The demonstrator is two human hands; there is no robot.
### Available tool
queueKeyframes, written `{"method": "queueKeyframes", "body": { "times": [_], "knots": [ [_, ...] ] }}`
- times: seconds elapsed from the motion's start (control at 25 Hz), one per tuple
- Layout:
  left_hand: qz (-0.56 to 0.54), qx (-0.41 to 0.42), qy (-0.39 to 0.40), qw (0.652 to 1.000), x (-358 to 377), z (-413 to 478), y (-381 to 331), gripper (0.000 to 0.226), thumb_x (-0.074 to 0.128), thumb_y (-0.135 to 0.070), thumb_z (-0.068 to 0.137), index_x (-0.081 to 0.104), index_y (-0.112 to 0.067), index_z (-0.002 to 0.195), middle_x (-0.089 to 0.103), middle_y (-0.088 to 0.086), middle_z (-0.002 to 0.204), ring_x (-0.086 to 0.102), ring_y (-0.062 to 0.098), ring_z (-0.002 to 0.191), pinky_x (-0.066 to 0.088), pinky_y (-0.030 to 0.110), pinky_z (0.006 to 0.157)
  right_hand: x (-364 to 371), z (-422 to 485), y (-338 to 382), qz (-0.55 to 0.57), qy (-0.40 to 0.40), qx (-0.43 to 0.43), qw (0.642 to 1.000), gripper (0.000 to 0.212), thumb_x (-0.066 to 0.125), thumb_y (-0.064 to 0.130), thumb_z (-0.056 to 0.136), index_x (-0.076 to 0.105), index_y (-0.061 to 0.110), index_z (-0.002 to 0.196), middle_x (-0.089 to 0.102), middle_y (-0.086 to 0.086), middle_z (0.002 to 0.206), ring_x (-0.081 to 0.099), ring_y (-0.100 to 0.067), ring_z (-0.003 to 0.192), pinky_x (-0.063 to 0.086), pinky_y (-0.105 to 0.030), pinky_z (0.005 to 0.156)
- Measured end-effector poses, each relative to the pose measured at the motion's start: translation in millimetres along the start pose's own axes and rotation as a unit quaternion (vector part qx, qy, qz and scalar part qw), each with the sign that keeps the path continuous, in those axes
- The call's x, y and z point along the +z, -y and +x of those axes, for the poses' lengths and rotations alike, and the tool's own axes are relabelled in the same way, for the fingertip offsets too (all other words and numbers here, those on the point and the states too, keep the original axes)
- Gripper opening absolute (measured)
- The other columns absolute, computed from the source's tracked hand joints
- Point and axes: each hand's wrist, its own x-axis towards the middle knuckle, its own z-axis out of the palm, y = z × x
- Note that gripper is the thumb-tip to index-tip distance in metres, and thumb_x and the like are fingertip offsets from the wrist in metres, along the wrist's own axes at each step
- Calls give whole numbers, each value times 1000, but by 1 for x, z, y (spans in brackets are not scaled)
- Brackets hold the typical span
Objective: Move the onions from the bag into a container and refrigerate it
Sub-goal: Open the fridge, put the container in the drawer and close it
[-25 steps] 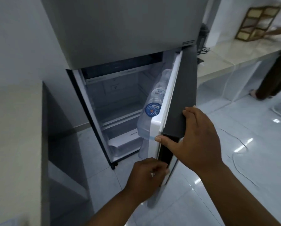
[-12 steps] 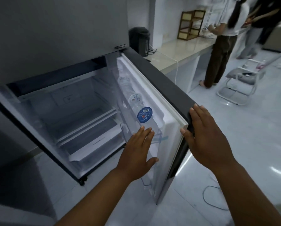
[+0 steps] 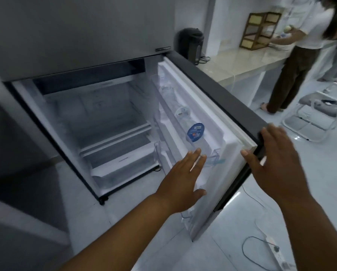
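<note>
Fridge [image 3: 81, 36]: lower compartment wide open, shelves [image 3: 115, 132] inside bare, crisper drawer [image 3: 122, 163] at the bottom. Fridge door [image 3: 218, 98] swung out to the right of the cabinet; water bottles [image 3: 195, 132] stand in its inner rack. Behind the door: counter [image 3: 247, 63] with a black kettle [image 3: 191, 45] and a wooden rack [image 3: 261, 30]; another person [image 3: 292, 61] stands at that counter. Cable with power strip [image 3: 273, 249] on the floor below the door.

Right hand [image 3: 275, 163]: open, fingers spread, fingertips on the door's outer corner edge, thumb at the white seal. Grasps nothing.

Left hand [image 3: 183, 182]: flat, fingers straight and together, just in front of the door's inner rack; contact cannot be told. Empty.

Onions, bag, container: not in view.
</note>
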Motion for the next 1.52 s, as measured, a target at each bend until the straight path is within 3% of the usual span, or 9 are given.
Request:
{"method": "queueKeyframes", "body": {
  "times": [0.16,0.36,0.56,0.76,0.92,1.08,1.32,1.44,1.52],
  "knots": [
    [-63,-118,-59,989,-14,-63,27,82,49,-53,92,0,-31,153,2,-17,162,-3,-5,144,3,15,113,25,-10,49,102,-163,-137,972,43,58,32,93,58,2,124,60,-17,129,47,-30,131,35,-38,112],
    [-122,-367,-167,907,-33,-190,86,75,51,-55,90,13,-36,152,23,-27,142,17,-17,127,7,-7,95,109,-52,193,293,137,-233,917,40,63,29,91,62,7,124,61,-7,128,53,-23,125,43,-40,105],
    [-134,-571,-325,742,-55,-335,132,63,67,-34,87,40,-25,143,51,-4,137,50,7,121,42,27,104,189,-102,345,348,414,-284,792,46,64,33,89,56,18,132,57,2,135,51,-14,127,43,-36,108],
    [-38,-705,-424,567,-78,-466,163,58,72,-25,84,50,-8,135,58,11,131,58,29,118,49,42,96,253,-155,508,321,596,-292,676,49,62,39,90,52,21,135,53,2,139,50,-17,127,42,-31,105],
    [-20,-774,-459,435,-72,-525,186,70,72,-28,83,37,-10,142,43,14,143,42,32,129,39,44,105,300,-194,614,271,649,-294,648,55,61,37,91,47,17,140,51,-5,143,50,-18,128,41,-30,102],
    [-197,-769,-517,319,-57,-541,205,58,69,-29,85,40,-19,135,44,10,139,48,30,127,43,42,101,337,-221,674,182,684,-323,629,60,54,41,93,39,17,145,44,-4,149,45,-22,133,36,-33,109],
    [-264,-745,-545,280,-52,-522,216,70,59,-21,92,18,-27,149,44,4,149,48,29,130,39,50,110,354,-225,674,212,704,-359,575,27,48,31,94,65,20,111,70,-4,106,63,-25,99,51,-35,88],
    [-267,-756,-514,305,-64,-510,233,77,57,-21,94,8,-24,153,36,4,155,40,30,138,35,49,113,359,-199,649,267,688,-313,597,24,49,30,93,66,25,109,70,4,97,63,-18,91,48,-24,74],
    [-259,-741,-516,342,-70,-492,246,65,58,-18,92,26,-28,147,46,-1,149,47,26,133,43,46,107,363,-175,626,305,673,-265,619,24,49,30,94,66,27,110,71,3,98,64,-15,91,51,-24,77]
  ]
}}
